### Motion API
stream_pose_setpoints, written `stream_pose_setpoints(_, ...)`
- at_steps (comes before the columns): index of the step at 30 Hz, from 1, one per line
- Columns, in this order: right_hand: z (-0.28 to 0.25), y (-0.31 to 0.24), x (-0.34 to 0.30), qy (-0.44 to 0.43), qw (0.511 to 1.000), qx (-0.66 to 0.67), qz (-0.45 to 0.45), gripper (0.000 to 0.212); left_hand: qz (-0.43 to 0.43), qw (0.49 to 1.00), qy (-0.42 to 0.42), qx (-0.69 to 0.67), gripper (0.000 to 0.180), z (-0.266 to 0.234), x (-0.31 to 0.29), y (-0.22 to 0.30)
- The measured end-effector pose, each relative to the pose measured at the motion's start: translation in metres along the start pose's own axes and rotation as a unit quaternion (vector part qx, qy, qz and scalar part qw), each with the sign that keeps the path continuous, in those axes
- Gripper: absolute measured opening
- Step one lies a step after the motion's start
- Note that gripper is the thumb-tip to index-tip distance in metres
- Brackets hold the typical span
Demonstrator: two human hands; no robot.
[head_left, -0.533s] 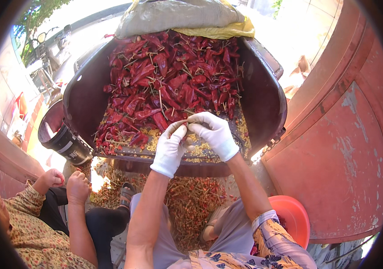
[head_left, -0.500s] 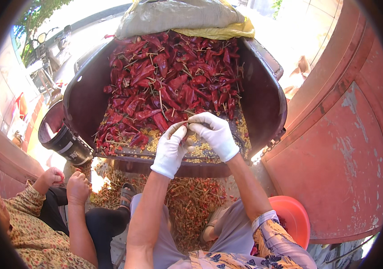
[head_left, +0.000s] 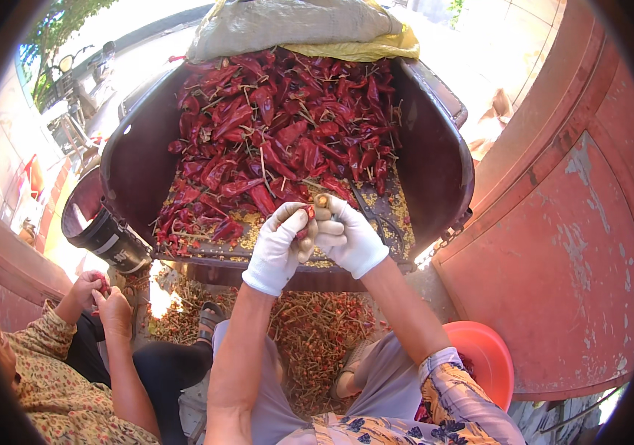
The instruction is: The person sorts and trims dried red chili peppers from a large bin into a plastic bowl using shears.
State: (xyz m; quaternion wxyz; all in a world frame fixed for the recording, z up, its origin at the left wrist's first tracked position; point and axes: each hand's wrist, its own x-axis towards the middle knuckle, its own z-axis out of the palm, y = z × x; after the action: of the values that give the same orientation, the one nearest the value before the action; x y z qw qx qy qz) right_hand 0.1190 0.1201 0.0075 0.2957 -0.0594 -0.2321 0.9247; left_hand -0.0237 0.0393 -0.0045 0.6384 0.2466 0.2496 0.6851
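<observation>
A small red dried pepper (head_left: 310, 212), mostly hidden by the gloved left hand (head_left: 289, 230) pinching it, shows a bright tip above the near edge of a dark, high-walled bin (head_left: 436, 156). Inside, glossy, wrinkled deep-red peppers (head_left: 287, 137), many with pale stems, lie jumbled from the far edge toward the near left corner.
</observation>
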Motion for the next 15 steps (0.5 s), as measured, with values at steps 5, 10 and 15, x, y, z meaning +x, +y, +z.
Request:
stream_pose_setpoints(5,0.024,-0.024,-0.017,-0.012,0.931,-0.358,0.077,0.021,0.086,0.990,0.048,-0.100,0.015,-0.004,-0.002,0.007)
stream_pose_setpoints(10,-0.014,-0.041,-0.013,0.079,0.615,-0.775,-0.125,0.028,0.100,0.987,0.081,-0.100,0.024,-0.011,-0.001,0.014)
stream_pose_setpoints(15,-0.042,-0.039,0.004,0.293,0.331,-0.876,-0.195,0.020,0.057,0.980,0.192,-0.010,0.019,-0.004,0.003,-0.003)
